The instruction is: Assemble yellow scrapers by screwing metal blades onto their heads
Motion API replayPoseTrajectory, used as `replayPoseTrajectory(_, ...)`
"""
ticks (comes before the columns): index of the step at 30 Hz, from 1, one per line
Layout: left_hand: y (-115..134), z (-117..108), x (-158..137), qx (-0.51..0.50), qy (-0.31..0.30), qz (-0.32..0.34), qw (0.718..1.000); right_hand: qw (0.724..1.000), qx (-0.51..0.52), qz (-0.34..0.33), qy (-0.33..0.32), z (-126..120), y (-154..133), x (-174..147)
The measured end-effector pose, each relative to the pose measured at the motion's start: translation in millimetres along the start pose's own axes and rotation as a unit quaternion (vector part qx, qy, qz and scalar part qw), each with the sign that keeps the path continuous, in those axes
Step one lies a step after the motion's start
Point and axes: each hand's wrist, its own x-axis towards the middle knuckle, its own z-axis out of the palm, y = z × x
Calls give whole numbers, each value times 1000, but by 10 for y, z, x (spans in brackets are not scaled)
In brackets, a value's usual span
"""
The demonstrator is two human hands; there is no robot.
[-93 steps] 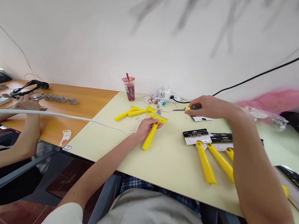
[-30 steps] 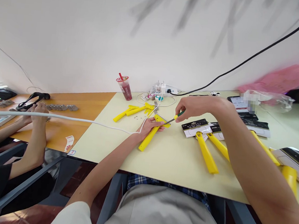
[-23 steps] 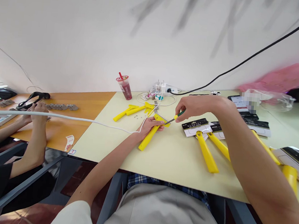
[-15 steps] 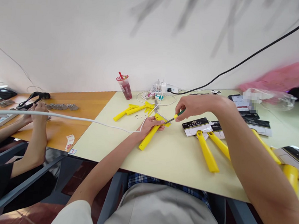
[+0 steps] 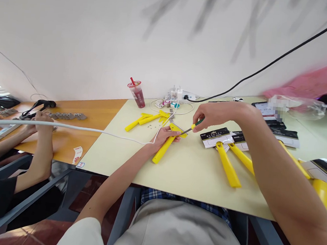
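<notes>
My left hand [image 5: 162, 137] is closed around a yellow scraper handle [image 5: 163, 151] with a wide, flared head, held at a slant over the table. My right hand [image 5: 205, 116] grips a screwdriver [image 5: 193, 127] with a green and yellow grip. Its shaft slopes down to the left, and the tip meets the scraper's head beside my left thumb. Whether a screw sits under the tip is too small to tell. Beyond my left hand lie more yellow handle parts [image 5: 149, 119], a flat grey piece [image 5: 171, 117] and several tiny metal bits [image 5: 151, 126].
Carded yellow scrapers [image 5: 228, 166] lie right of my hands. A drink cup [image 5: 137, 94] and a power strip [image 5: 187, 96] stand by the wall. A white cable [image 5: 116, 136] crosses the view. On the left, a co-worker's hands [image 5: 42, 119] are over a wooden table [image 5: 95, 120].
The view has shifted very slightly. Both hands keep their hold, and the screwdriver tip stays at the scraper's head.
</notes>
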Motion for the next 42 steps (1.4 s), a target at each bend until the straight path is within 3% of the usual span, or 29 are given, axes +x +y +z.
replayPoseTrajectory(4, -7, -11, -1, -3, 3, -2, 1000, 1000, -2, 12, 23, -49, 72, -61)
replayPoseTrajectory(9, -27, -30, 3, -9, -12, 6, 1000, 994, -21, 19, 103, -26, 45, -14)
replayPoseTrajectory(13, -14, -19, -5, -19, -7, 3, 1000, 989, -29, -40, 139, 126, -37, 239)
replayPoseTrajectory(16, 4, -11, -16, -26, -3, 4, 1000, 986, -10, -95, 139, 264, -65, 463)
replayPoseTrajectory(20, 15, -8, -31, -36, -5, 7, 999, 987, 14, -113, 114, 376, -44, 621)
replayPoseTrajectory(33, 7, 1, -26, -56, -13, -2, 998, 991, 30, -122, 56, 424, 34, 683)
replayPoseTrajectory(42, 30, 19, -40, -64, 9, -15, 998, 991, 22, -106, 78, 354, 48, 603)
